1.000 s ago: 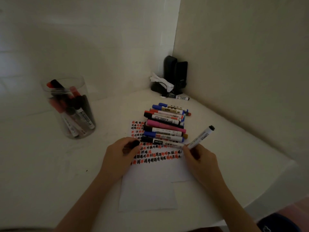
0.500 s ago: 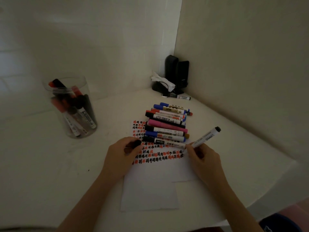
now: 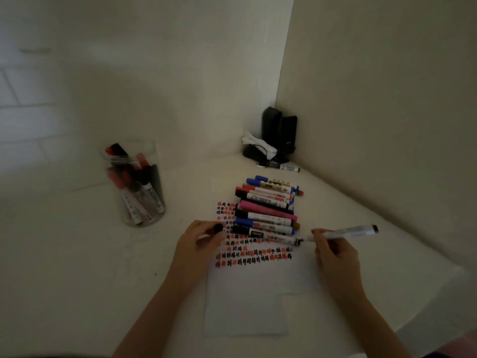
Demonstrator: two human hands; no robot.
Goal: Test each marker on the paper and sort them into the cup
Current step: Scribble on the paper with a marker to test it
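Right hand: you grip an uncapped white-barrelled marker (image 3: pixel 343 232) in your right hand (image 3: pixel 335 257), fingers curled round the barrel near the tip, which points left and sits just off the paper's right edge, beside the end of the nearest loose marker.
Left hand: your left hand (image 3: pixel 200 241) rests on the paper's left edge and pinches a black cap (image 3: pixel 219 228) between thumb and fingers.
Paper: the paper (image 3: pixel 247 301) lies between your hands; its far part carries rows of small red and black test marks, the near part is blank.
Done so far: several markers already stand in the clear cup (image 3: pixel 134 184), well off to the left of your left hand and beyond it.
Left to do: I judge the task around midway; about nine or ten loose markers (image 3: pixel 267 205) lie stacked side by side just beyond your hands, on the paper's far end, and one more lies farther back in the corner.
Step in hand: testing the held marker, then recapping it.
Writing: barrels carry printed labels, but they are too small and dim to read; the test marks look like repeated characters, not legible.
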